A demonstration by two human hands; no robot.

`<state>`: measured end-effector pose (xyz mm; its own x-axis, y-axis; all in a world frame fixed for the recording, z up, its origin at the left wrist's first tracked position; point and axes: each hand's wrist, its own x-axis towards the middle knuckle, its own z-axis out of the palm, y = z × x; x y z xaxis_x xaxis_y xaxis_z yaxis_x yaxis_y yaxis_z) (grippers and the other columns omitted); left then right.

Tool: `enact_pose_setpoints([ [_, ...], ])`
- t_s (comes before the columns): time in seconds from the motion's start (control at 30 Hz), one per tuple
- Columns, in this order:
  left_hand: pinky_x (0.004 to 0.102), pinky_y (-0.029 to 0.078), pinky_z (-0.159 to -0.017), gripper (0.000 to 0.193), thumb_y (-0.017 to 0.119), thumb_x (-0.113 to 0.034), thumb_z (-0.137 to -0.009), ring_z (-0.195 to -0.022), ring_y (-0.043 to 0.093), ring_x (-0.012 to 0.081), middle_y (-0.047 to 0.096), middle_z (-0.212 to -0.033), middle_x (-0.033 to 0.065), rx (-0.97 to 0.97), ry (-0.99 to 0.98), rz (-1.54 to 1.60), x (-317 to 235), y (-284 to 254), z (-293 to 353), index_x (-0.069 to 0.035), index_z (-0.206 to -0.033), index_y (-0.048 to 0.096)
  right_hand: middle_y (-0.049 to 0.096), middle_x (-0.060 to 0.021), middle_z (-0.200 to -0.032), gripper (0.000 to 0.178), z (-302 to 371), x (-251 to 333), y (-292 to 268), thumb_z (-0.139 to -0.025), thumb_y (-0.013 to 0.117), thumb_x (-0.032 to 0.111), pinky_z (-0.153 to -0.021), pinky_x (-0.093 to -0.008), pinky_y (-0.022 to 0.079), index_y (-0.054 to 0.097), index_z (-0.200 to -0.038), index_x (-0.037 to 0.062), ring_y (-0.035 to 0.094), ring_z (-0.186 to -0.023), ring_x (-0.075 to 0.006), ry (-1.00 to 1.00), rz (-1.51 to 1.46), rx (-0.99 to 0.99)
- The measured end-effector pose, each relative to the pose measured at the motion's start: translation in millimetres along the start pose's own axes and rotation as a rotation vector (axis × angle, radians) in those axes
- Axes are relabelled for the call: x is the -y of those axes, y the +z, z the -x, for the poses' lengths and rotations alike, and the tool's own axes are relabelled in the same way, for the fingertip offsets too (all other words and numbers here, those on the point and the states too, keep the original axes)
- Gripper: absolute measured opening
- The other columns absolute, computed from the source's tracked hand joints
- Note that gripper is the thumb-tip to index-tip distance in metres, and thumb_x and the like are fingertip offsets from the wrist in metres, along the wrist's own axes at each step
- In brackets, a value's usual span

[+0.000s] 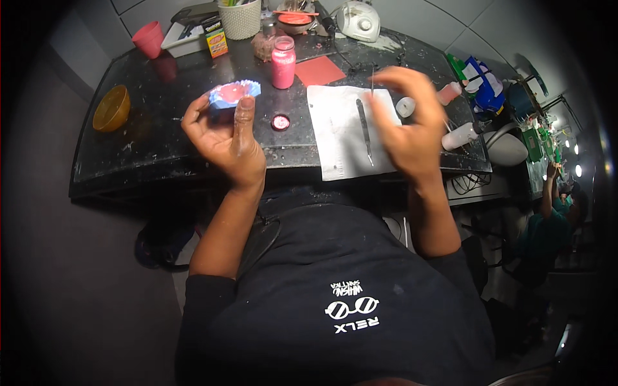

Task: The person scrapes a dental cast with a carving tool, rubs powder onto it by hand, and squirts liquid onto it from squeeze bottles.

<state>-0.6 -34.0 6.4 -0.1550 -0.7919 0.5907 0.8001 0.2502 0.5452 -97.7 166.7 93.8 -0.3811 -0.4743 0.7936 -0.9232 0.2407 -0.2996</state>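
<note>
A blue dental cast (253,88) with a pink plate over its middle is held up in my left hand (235,151), my thumb pressing its near side. My right hand (415,138), slightly blurred, hovers above the white paper sheet (331,145), with a thin metal tool (373,78) pinched upright between thumb and forefinger. On that paper lies a slim dark-handled carving instrument (364,128). Between my hands stand an open jar of pink powder (283,71) and, nearer me, a small round lid (280,122) with pink powder in it.
A yellow-orange bowl (111,109) and a pink cup (148,40) are at the left. Behind the paper lies a pink wax sheet (319,71). Bottles (458,136) stand beyond my right hand. A white basket (239,19) and a white device (359,22) line the back wall.
</note>
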Motion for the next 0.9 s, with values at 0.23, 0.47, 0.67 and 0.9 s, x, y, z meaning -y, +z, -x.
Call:
enact_pose_setpoints([
  [0.23,0.0322,0.05,-0.094,0.058,0.076,0.008,-0.081,-0.108,0.057,0.0204,0.05,-0.12,0.0122,-0.004,-0.04,0.001,-3.7,-2.6,5.5,-0.004,-0.124,0.04,0.063,-0.0147,-0.098,0.012,-14.6,8.9,83.5,-0.077,0.073,0.008,-0.085,-0.0425,0.05,0.071,-0.089,0.0046,0.059,-0.098,-0.0351,-0.107,-0.117,0.563],
  [0.47,0.0332,0.051,-0.093,0.059,0.076,0.009,-0.08,-0.109,0.057,0.0203,0.049,-0.124,0.0126,0.008,-0.054,0.082,-4.2,-3.9,7.5,-0.005,-0.125,0.039,0.065,-0.0172,-0.092,0.009,-15.3,13.5,105.4,-0.073,0.072,0.006,-0.086,-0.043,0.05,0.074,-0.081,0.0032,0.06,-0.095,-0.0363,-0.099,-0.072,0.646],
  [0.67,0.0338,0.05,-0.095,0.06,0.076,0.008,-0.08,-0.11,0.056,0.0206,0.049,-0.127,0.0141,0.024,-0.045,0.091,-2.0,-5.7,8.1,-0.005,-0.126,0.039,0.065,-0.019,-0.087,0.007,-14.8,14.0,111.3,-0.073,0.072,0.007,-0.086,-0.0437,0.049,0.072,-0.078,0.0009,0.061,-0.092,-0.0374,-0.067,-0.061,0.646],
  [0.9,0.0361,0.046,-0.1,0.061,0.077,0.004,-0.08,-0.116,0.052,0.0221,0.049,-0.129,0.0166,0.028,0.003,0.121,1.3,-7.0,9.4,-0.005,-0.127,0.038,0.064,-0.0202,-0.09,0.008,-13.8,12.0,104.6,-0.075,0.068,0.005,-0.085,-0.0446,0.049,0.07,-0.079,-0.0014,0.06,-0.092,-0.0385,-0.054,-0.068,0.622],
])
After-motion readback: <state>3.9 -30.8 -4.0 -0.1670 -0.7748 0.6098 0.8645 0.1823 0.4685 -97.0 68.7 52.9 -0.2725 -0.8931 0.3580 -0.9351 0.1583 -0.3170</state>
